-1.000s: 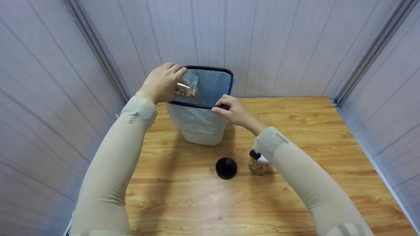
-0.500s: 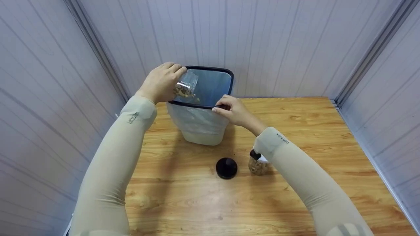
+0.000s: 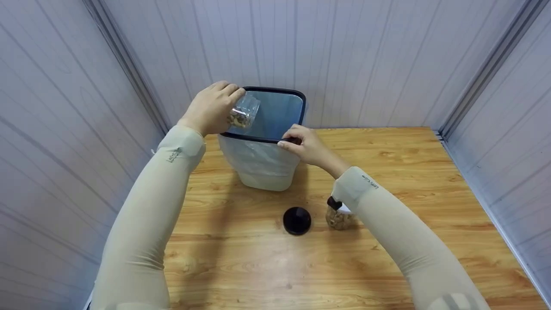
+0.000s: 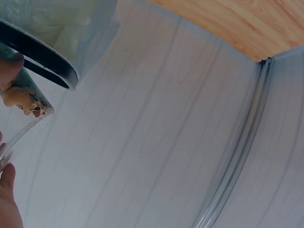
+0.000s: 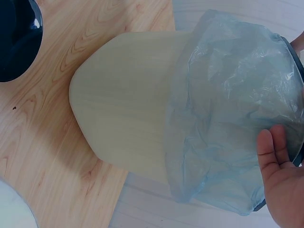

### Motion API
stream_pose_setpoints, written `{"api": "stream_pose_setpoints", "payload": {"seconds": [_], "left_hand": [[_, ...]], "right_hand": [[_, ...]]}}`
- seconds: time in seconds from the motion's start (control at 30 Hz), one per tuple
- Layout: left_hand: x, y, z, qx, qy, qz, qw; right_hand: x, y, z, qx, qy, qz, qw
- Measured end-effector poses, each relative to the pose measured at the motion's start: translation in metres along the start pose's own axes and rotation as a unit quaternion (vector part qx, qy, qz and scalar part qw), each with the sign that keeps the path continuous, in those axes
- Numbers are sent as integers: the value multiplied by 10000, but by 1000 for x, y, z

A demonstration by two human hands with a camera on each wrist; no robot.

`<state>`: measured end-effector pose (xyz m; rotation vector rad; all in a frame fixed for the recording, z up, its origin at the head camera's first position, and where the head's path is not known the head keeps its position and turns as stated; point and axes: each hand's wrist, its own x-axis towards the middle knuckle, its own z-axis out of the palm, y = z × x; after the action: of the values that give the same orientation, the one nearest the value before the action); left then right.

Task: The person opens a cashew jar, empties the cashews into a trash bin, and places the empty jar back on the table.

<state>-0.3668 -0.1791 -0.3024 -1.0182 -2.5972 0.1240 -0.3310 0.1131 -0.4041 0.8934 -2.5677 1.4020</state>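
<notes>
My left hand [image 3: 211,108] grips a clear jar [image 3: 249,106], tipped on its side over the mouth of a waste bin [image 3: 266,181]. Some light-brown pieces, perhaps nuts, lie in the jar's lower side; the left wrist view shows a clump of these pieces [image 4: 21,99] near its rim. A thin bluish plastic bag [image 5: 228,109] lines the bin and folds down over its outside. On the bin's near right corner, my right hand [image 3: 309,146] pinches the black rim [image 3: 254,138], thumb outside. The bin's bottom inside is hidden.
A round black lid [image 3: 297,221] lies on the wooden table [image 3: 258,267] in front of the bin. Right of it stands a second jar [image 3: 338,219] of brown pieces with a white top, partly behind my right sleeve. Pale panel walls [image 3: 366,64] enclose the table's back and sides.
The jar holds fewer brown pieces than a second ago. Pieces were dropping from its mouth half a second ago; none show in the air now. Both hands stay in place.
</notes>
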Motion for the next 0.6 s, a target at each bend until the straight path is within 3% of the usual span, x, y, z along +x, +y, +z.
{"api": "stream_pose_setpoints", "payload": {"seconds": [0.6], "left_hand": [[2,-1,-4,310,-251,71,9992]], "right_hand": [[1,-1,1,48,-20,34,10000]]}}
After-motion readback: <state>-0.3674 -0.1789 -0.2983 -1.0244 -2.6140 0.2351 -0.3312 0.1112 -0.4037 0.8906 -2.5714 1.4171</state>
